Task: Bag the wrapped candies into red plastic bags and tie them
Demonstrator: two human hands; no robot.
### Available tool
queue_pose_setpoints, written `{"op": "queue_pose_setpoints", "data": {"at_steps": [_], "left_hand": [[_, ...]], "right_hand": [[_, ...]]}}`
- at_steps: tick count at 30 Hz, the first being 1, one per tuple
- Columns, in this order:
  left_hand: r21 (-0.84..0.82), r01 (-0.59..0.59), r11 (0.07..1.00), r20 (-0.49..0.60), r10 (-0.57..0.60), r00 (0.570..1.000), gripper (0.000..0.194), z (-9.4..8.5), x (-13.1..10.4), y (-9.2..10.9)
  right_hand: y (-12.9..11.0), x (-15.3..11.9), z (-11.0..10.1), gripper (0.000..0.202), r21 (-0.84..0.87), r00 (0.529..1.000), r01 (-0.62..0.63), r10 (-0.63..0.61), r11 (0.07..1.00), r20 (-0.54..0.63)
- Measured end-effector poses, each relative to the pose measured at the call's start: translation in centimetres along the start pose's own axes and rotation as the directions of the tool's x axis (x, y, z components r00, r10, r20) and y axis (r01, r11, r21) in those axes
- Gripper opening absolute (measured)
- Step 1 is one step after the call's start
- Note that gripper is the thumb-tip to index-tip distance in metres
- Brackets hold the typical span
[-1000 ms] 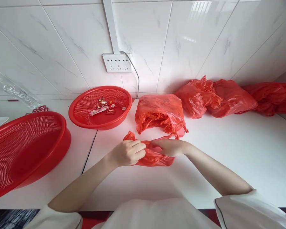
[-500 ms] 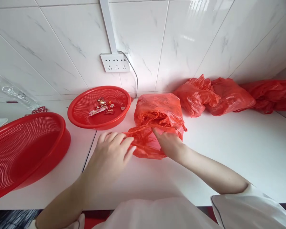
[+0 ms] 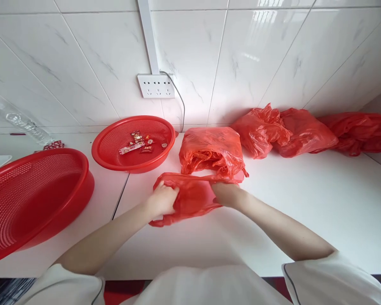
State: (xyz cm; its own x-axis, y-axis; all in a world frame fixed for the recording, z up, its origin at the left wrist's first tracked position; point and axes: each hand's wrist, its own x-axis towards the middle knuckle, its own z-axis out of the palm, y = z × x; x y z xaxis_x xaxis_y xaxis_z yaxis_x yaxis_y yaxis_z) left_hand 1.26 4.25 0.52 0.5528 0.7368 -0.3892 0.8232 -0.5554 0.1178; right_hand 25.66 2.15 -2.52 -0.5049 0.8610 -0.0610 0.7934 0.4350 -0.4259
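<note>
A thin red plastic bag [image 3: 193, 197] is stretched sideways between my hands just above the white table, its mouth spread toward me. My left hand [image 3: 163, 198] is closed at the bag's left side, with the fingers curled inside the mouth. On the right side, my right hand [image 3: 227, 195] reaches into the mouth and grips the film; the fingertips are partly hidden. Right behind lies a folded bundle of red plastic bags [image 3: 211, 142], its open, crumpled end facing me.
A red mesh basket [image 3: 133, 165] holding several small wrapped sweets [image 3: 131, 147] stands behind left. A larger red basket [image 3: 79, 178] is at the left. Filled red bags [image 3: 305, 133] line the wall at right. A clear bottle [image 3: 28, 127] lies far left. A socket strip [image 3: 156, 86] is on the wall.
My left hand has gone from spread fingers beside the bag to closed inside its mouth. The bag has come away from the bundle toward me and is pulled wider to the left.
</note>
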Motion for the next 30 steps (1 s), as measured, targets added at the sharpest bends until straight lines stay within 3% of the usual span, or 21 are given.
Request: {"op": "queue_pose_setpoints", "data": {"at_steps": [3,6,9,12,14,16,17,20,23,28,30], "left_hand": [[0.027,0.058,0.998,0.082,-0.06,0.995,0.043,-0.1,-1.1,-0.9],[0.06,0.012,0.998,0.042,-0.015,0.999,0.036,-0.2,-1.5,-0.4],[0.129,-0.039,0.991,-0.028,0.043,0.999,0.037,0.2,-1.5,0.5],[0.193,-0.07,0.979,-0.068,0.085,0.994,0.046,0.8,-1.9,0.3],[0.171,-0.084,0.982,-0.08,0.099,0.992,0.055,1.0,-2.3,-0.7],[0.073,-0.086,0.994,-0.061,0.091,0.994,0.066,1.0,-2.6,-2.0],[0.004,-0.078,0.997,-0.044,0.078,0.996,0.071,1.0,-2.7,-2.7],[-0.214,-0.06,0.975,-0.027,0.055,0.998,0.072,0.8,-2.7,-4.3],[-0.393,-0.086,0.915,-0.084,0.057,0.995,0.057,1.0,-2.4,-5.5],[-0.644,-0.13,0.754,-0.134,0.056,0.989,0.051,2.0,-2.0,-7.1],[-0.765,-0.109,0.635,-0.143,-0.002,0.99,0.047,2.2,-1.8,-7.8]], "right_hand": [[1.0,-0.3,-1.2,0.015,-0.115,0.993,-0.047,0.058,0.992,0.099],[-0.6,0.1,-1.5,0.007,-0.156,0.992,-0.009,0.029,0.988,0.121],[-2.8,0.9,-1.2,0.023,-0.181,0.966,0.253,-0.237,0.95,0.106],[-3.2,1.4,-0.6,0.024,-0.243,0.87,0.493,-0.479,0.835,0.117],[-2.3,1.5,-0.2,0.051,-0.233,0.891,0.453,-0.431,0.86,0.14],[-1.2,1.5,0.2,0.089,-0.165,0.94,0.325,-0.299,0.931,0.163],[-0.7,1.6,0.4,0.097,-0.13,0.955,0.269,-0.246,0.955,0.169],[0.4,2.2,1.0,0.097,-0.032,0.962,0.207,-0.197,0.978,0.188],[0.8,2.9,1.5,0.098,0.098,0.956,0.186,-0.203,0.978,0.213],[1.0,3.4,1.6,0.094,0.233,0.964,0.192,-0.228,0.953,0.137],[1.0,3.7,1.2,0.084,0.25,0.967,0.165,-0.206,0.954,0.148]]}}
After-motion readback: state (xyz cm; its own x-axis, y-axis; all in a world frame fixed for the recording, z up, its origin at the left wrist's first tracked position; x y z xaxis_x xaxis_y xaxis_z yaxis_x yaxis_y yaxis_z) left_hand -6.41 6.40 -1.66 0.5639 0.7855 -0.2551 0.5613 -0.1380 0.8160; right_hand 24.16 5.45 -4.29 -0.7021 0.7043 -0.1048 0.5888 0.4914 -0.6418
